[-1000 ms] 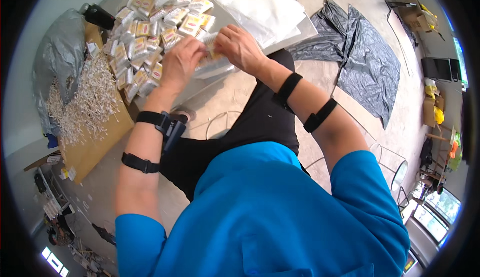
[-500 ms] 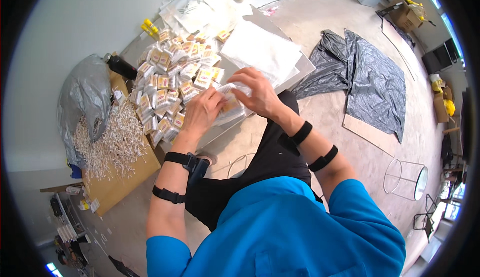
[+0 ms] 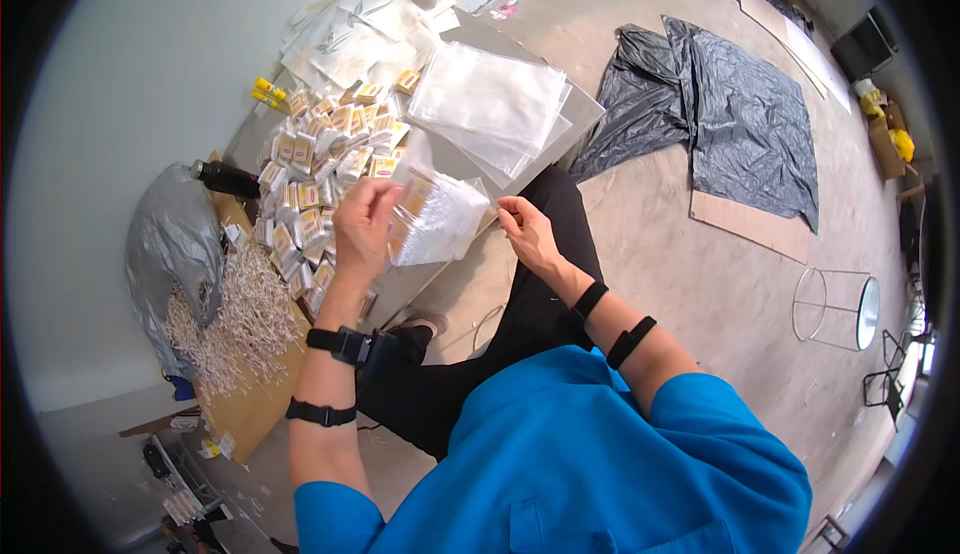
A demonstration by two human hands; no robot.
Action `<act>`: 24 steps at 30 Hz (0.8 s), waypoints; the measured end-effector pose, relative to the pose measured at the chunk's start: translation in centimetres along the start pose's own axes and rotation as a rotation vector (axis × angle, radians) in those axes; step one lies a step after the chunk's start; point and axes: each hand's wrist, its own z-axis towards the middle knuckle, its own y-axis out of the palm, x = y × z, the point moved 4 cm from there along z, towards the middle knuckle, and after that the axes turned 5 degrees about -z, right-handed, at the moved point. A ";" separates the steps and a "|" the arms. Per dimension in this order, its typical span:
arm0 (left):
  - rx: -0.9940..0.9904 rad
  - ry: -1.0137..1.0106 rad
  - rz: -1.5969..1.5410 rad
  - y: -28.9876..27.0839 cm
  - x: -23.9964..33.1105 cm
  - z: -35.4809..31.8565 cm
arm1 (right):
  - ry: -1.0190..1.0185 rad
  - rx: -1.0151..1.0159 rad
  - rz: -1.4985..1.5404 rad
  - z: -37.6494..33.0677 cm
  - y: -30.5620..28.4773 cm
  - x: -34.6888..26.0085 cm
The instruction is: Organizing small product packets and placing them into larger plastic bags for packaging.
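The person in the blue shirt sits at the low grey table [image 3: 455, 159]; the left hand [image 3: 362, 226] is lifted over its near edge, fingers closed on a clear plastic bag [image 3: 440, 219] packed with small yellow-and-white packets, and the bag hangs tilted just above the near edge of the table; the right hand [image 3: 527, 236] hovers just beside the bag on the side away from the wall, fingers loosely curled and pinched together, holding nothing that can be made out, a small gap between it and the bag. On the table, behind the left hand, lies a spread heap of loose packets [image 3: 320, 169] of the same yellow and white kind; further along the table top rests a stack of empty clear bags [image 3: 490, 104], and at the far end a jumble of crumpled white wrappers [image 3: 365, 24]. Off the table's wall side a cardboard sheet [image 3: 250, 404] carries a pile of pale sticks [image 3: 235, 319], next to a grey sack [image 3: 170, 239]; well away from the table, black plastic sheeting [image 3: 730, 114] lies flat on the floor.
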 end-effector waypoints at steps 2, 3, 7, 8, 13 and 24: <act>0.057 -0.020 -0.180 -0.8 -0.3 0.4 | 0.042 -0.010 0.049 1.0 0.4 0.6; 0.129 -0.046 -0.364 -1.3 -0.2 0.4 | 0.139 -0.088 0.183 1.5 0.9 0.9; 0.163 -0.244 -0.709 -2.6 -0.5 0.2 | 0.413 -0.437 0.860 2.2 2.2 -0.2; 0.168 -0.248 -0.730 -2.6 -0.8 0.2 | 0.367 -0.509 0.903 2.4 2.3 -0.9; 0.187 -0.238 -0.600 -2.5 -0.6 0.3 | 0.411 -0.568 0.817 3.1 3.6 -0.3; -0.021 0.022 0.158 0.1 0.9 -1.2 | -0.904 0.047 -0.395 0.2 -0.4 -16.6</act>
